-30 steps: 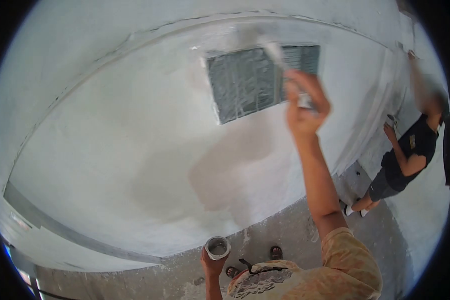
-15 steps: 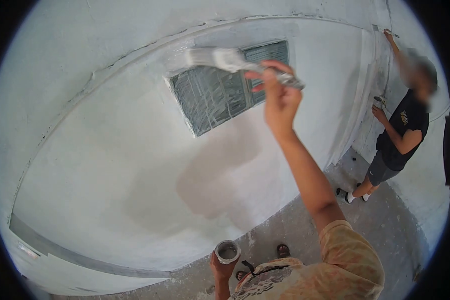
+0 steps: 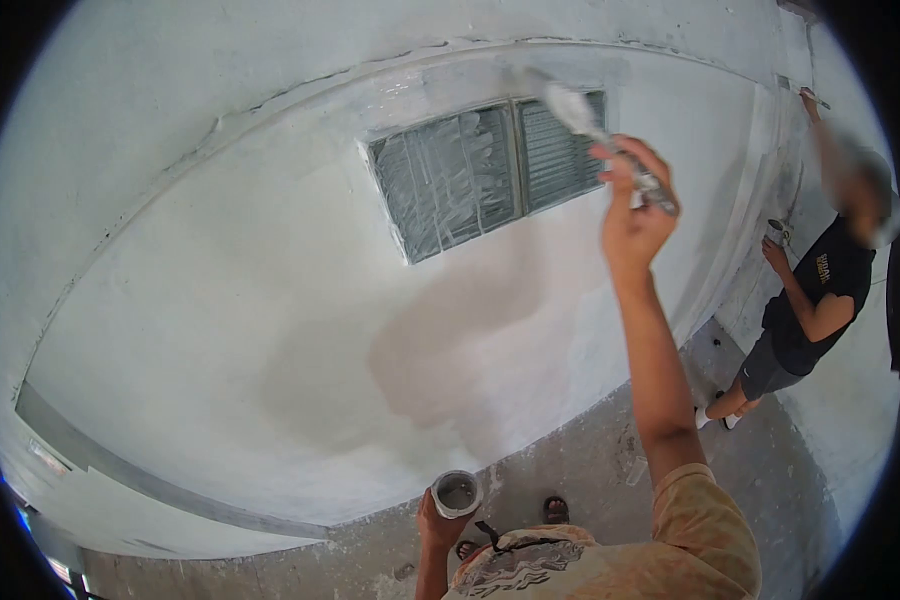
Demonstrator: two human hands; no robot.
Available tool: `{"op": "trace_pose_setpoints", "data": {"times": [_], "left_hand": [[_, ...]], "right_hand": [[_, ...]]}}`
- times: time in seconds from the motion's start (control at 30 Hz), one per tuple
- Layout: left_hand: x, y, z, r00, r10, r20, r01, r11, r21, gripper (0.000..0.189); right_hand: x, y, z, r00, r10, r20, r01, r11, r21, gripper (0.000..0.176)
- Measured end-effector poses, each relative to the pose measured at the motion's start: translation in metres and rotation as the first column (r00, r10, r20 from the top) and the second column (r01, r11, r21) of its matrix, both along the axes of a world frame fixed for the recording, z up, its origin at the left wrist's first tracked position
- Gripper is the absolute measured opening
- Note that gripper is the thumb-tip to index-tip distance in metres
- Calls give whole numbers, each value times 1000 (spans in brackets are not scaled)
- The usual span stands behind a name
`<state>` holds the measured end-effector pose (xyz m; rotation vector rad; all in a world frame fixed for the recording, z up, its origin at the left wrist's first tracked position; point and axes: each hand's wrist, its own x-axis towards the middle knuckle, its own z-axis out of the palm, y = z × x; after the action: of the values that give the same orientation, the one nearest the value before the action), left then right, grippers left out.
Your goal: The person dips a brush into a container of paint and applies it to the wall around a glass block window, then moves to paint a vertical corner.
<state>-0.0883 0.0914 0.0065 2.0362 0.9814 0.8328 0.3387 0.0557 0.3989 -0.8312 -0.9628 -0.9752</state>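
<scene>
My right hand (image 3: 638, 205) is raised and closed around the handle of a paintbrush (image 3: 575, 108), whose bristles are coated white and blurred by motion. The brush head is at the strip of wall just above the window (image 3: 445, 180), near its right pane. White streaks cover the left pane. Low down, my left hand (image 3: 437, 522) grips a small round paint can (image 3: 457, 494) with grey-white contents inside. Some of its fingers are hidden behind the can.
A co-worker (image 3: 820, 290) in a dark shirt stands at the right, one hand at the wall with a brush (image 3: 816, 97), the other holding a can (image 3: 778, 232). The white wall (image 3: 220, 330) curves across the view above a spattered concrete floor (image 3: 580, 455).
My right hand has carried the brush to the right along the top of the window, from the left pane to the right pane. The left hand still holds the can. The view has shifted slightly.
</scene>
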Motion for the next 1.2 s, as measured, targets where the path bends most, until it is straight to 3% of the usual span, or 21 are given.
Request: {"op": "trace_pose_setpoints", "data": {"times": [0.03, 0.1, 0.27, 0.4, 0.47, 0.53, 0.57, 0.6, 0.67, 0.77, 0.83, 0.87, 0.93, 0.97, 1.03, 1.1, 1.2], "left_hand": [[1, -1, 0, 1000, -4, 0, 4, 1000, -2, 76], [4, -4, 0, 999, -43, 0, 43, 998, 36, 76], [2, -16, 7, 998, -58, 34, 57, 998, 7, 75], [-10, -20, 2, 999, -34, 1, 34, 999, -25, 72], [-18, -25, 1, 999, 2, 44, 1, 997, -74, 71], [-27, -26, -4, 995, 50, 86, -39, 992, -123, 70], [-33, -25, -11, 994, 84, 66, -76, 990, -117, 70], [-39, -25, -14, 992, 117, 46, -112, 988, -111, 70], [-43, -24, -5, 986, 154, 69, -146, 983, -108, 69], [-53, -18, -10, 978, 197, 69, -191, 977, -95, 66], [-54, -15, -7, 979, 174, 103, -168, 984, -64, 69], [-53, -11, -6, 982, 176, 69, -172, 983, -62, 69], [-48, -6, -7, 985, 156, 71, -153, 987, -39, 69], [-47, -4, -7, 988, 132, 77, -132, 991, -10, 70], [-42, -3, -3, 991, 123, 48, -122, 992, -33, 71], [-30, -3, 5, 995, 80, 59, -76, 995, -64, 73], [-19, -3, 14, 1000, 11, 20, -10, 1000, -14, 71]], "right_hand": [[-23, 9, 2, 995, 102, 3, -102, 995, -12, 20], [-56, 20, 12, 958, 20, 286, 2, 997, -73, 30], [-132, 80, 9, 878, 9, 479, 45, 994, -101, 45], [-157, 97, 8, 876, 184, 446, -128, 980, -153, 42], [-150, 91, 11, 866, 354, 353, -315, 935, -164, 33], [-128, 89, 17, 876, 388, 286, -362, 922, -141, 21], [-118, 86, 13, 890, 437, 126, -416, 895, -163, 23], [-116, 80, 20, 860, 507, -58, -510, 857, -71, 14], [-92, 70, 24, 840, 526, -133, -534, 845, -33, 16], [-55, 47, 20, 898, 427, -108, -437, 894, -97, 28], [-53, 35, 14, 957, 284, -55, -284, 959, 4, 27], [-54, 34, 9, 956, 288, -58, -289, 957, -1, 27], [-57, 30, -3, 960, 218, 173, -225, 974, 21, 26], [-62, 24, -9, 962, 219, 165, -226, 974, 20, 26], [-82, 13, -10, 922, 33, 385, 43, 982, -186, 33], [-103, 25, -7, 863, 57, 502, 47, 980, -192, 40], [-127, 48, -6, 857, 48, 513, 54, 982, -181, 47]]}}
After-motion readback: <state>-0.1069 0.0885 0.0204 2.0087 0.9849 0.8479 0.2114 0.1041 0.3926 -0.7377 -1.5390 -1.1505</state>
